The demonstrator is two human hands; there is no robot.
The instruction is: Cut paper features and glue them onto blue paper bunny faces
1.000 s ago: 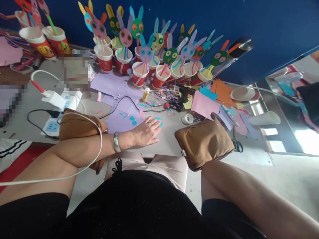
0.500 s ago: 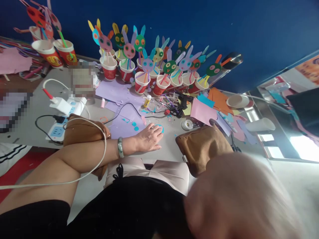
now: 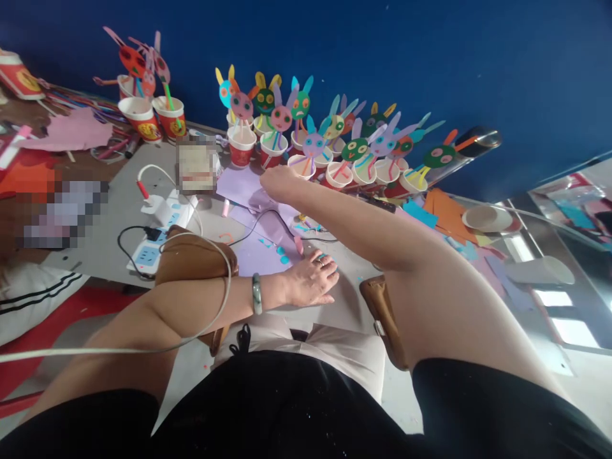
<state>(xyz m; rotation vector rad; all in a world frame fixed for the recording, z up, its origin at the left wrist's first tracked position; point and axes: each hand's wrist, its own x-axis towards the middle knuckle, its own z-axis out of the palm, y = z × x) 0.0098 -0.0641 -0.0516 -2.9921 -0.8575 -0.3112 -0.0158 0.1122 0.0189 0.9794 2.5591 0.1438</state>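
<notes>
My left hand (image 3: 313, 280) lies palm down on the grey table, fingers stretched out and slightly apart. A bit of blue paper (image 3: 326, 259) peeks out by its fingertips. Small blue paper circles (image 3: 283, 255) rest on the purple paper (image 3: 253, 252) just beyond. Across the table stretches my right arm, and my right hand (image 3: 280, 183) is low over the far purple sheet (image 3: 239, 187), near the paper cups. Its fingers look curled in; whatever they hold, if anything, is hidden behind the hand.
Several paper cups (image 3: 242, 141) with rabbit faces on coloured stems line the blue wall. A white power strip (image 3: 152, 247) and looping cable (image 3: 228, 268) are at left. Brown cushions (image 3: 196, 258) flank the table's front edge. Coloured paper (image 3: 444, 210) and white cups (image 3: 540, 271) lie right.
My right hand, a blur close to the camera at lower right before, now reaches forward to the purple paper. My left hand stays flat. The view has turned, shifting the scene right and slightly down.
</notes>
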